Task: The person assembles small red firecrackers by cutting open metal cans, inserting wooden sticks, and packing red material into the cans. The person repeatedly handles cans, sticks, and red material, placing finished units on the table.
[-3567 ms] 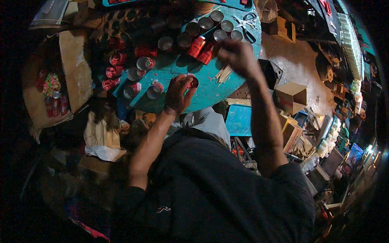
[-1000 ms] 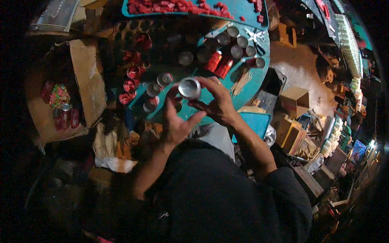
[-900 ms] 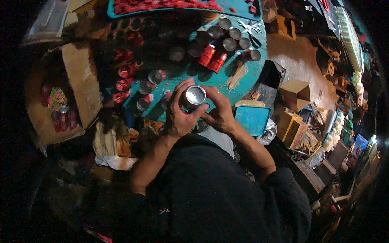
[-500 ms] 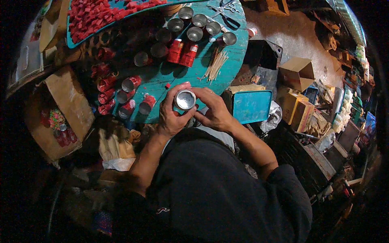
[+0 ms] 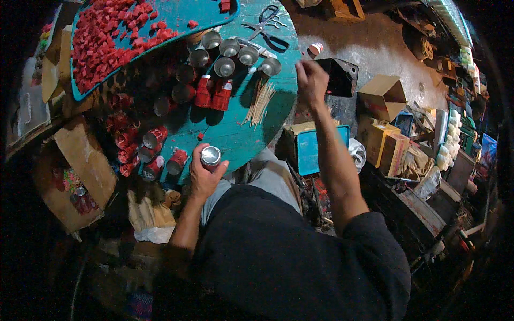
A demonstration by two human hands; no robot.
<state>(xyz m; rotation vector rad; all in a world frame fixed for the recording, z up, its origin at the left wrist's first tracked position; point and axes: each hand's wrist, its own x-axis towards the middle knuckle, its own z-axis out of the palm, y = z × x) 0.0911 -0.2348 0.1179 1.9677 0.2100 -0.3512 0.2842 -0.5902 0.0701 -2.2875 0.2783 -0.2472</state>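
Note:
My left hand (image 5: 202, 174) is closed round a small metal can (image 5: 210, 155), its pale round end facing up, near the table's front edge. Away to the right, past the table's rim, my right hand (image 5: 311, 83) is raised with its fingers curled closed. Whatever it may hold is hidden. Beneath and beside it is a black open box (image 5: 340, 78). A small red piece (image 5: 201, 136) lies on the turquoise table (image 5: 227, 140) just beyond the held can. To its left lies a red can (image 5: 176, 161), with several more cut cans around it.
A turquoise tray (image 5: 155, 44) carries many red chunks. Open silver cans (image 5: 224, 67), two red bottles (image 5: 221, 96), thin wooden sticks (image 5: 260, 102) and scissors (image 5: 266, 27) occupy the table. Cardboard boxes (image 5: 383, 97) and a blue tray (image 5: 323, 149) stand at right.
My right hand has left the can and swung right, out past the table's rim. My left hand keeps the can, lower and further left in view. The whole view has shifted slightly.

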